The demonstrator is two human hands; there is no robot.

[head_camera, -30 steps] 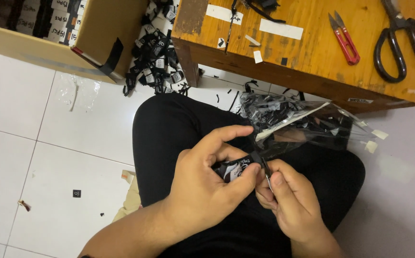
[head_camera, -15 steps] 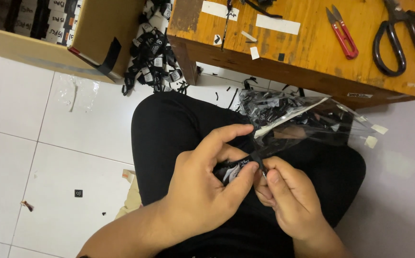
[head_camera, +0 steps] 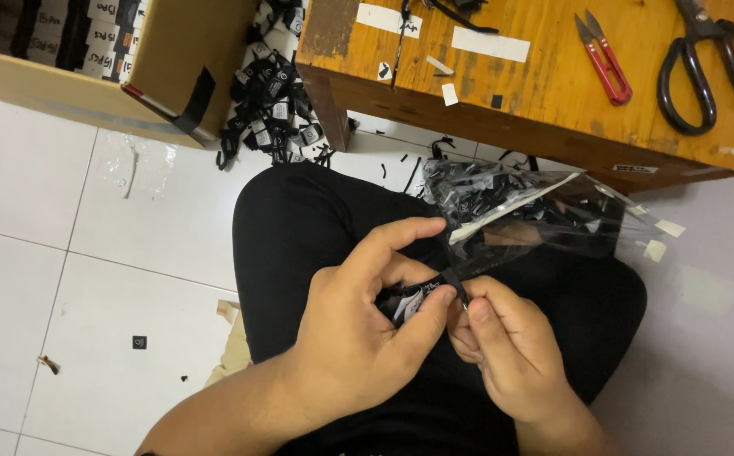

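- Left hand (head_camera: 358, 338) and right hand (head_camera: 510, 355) meet over the lap, fingertips pinched shut on a small bunch of black woven labels with white print (head_camera: 422, 297).
- Clear plastic bag of black labels (head_camera: 536, 215) lies just beyond, below the wooden bench's (head_camera: 536, 84) front edge.
- Open white tile floor (head_camera: 88, 253) to the left.

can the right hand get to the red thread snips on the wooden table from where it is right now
Probably not right away. The right hand is pinching a small black piece together with the left hand. The red snips lie uncovered on the table.
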